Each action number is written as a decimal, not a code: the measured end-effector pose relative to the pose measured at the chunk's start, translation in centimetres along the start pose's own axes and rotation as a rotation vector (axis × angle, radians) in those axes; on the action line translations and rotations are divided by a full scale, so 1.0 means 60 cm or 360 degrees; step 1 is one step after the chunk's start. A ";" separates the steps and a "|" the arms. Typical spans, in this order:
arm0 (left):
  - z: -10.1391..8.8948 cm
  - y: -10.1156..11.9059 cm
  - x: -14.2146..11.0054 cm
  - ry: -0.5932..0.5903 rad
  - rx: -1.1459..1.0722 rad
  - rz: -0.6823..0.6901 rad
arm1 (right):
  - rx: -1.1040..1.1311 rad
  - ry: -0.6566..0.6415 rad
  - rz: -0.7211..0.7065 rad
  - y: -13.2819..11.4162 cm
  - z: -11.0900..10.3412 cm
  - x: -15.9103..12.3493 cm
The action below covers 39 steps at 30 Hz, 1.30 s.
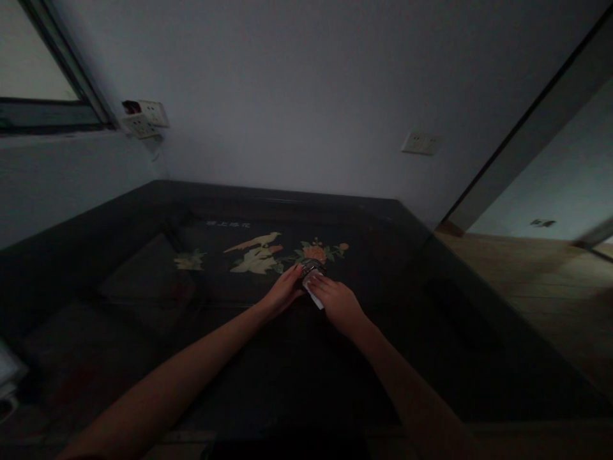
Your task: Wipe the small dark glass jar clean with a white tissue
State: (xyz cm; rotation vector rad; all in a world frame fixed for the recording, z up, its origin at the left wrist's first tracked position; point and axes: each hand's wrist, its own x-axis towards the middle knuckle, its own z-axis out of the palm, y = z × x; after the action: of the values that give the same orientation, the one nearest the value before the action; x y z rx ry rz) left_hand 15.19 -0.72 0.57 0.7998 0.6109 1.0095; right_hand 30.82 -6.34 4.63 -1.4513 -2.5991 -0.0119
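Fingers [330,291] grip a dark object [313,264] and white sheet [314,295], arms [205,358] outstretched.

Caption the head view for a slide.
Left hand on small shiny object, right hand holding white tissue-like sheet, over dark flower-decorated table.

Wall [287,121] blocks me past the far edge of the black table [378,268]; sockets [146,118] jut out above its far left corner. Gap between my left hand [285,291] and right hand [342,305] is plugged by a small round object [313,264] and white sheet [314,296]. Sideways room both ways; dark rectangle [460,313] on my right, can't tell if solid.
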 end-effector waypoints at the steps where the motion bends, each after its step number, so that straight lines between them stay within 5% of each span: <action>1: 0.000 0.000 0.000 0.0002 0.0001 0.0003 | 0.0034 0.0000 0.0011 -0.002 0.002 0.000; 6: -0.003 -0.003 0.001 0.0019 0.0000 0.0029 | 0.0622 0.0155 0.0105 -0.012 0.021 0.000; 14: -0.002 -0.003 0.001 0.0015 -0.0038 0.0029 | 0.2621 0.0419 0.0719 -0.029 0.057 0.025; 18: -0.003 -0.004 0.001 0.0006 -0.0059 0.0014 | 0.2901 0.0448 0.0796 -0.030 0.053 0.029; 22: -0.003 -0.003 -0.001 0.0024 -0.0037 0.0029 | 0.2520 0.0403 0.0746 -0.025 0.052 0.025; 28: -0.003 -0.001 -0.001 0.0020 0.0025 0.0029 | 0.1029 0.0258 0.0125 -0.008 0.034 0.007; 32: 0.001 0.000 -0.002 0.0012 0.0028 0.0018 | 0.0328 0.0067 0.0031 -0.004 0.010 -0.002; 39: 0.003 0.000 -0.003 0.0022 0.0012 0.0034 | 0.0169 0.0061 0.0104 -0.015 0.006 -0.004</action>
State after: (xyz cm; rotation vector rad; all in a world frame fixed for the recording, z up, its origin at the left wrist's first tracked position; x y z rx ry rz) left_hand 15.24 -0.95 0.68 0.8082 0.6198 1.0333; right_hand 30.12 -7.01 4.28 -1.4828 -2.4802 0.1039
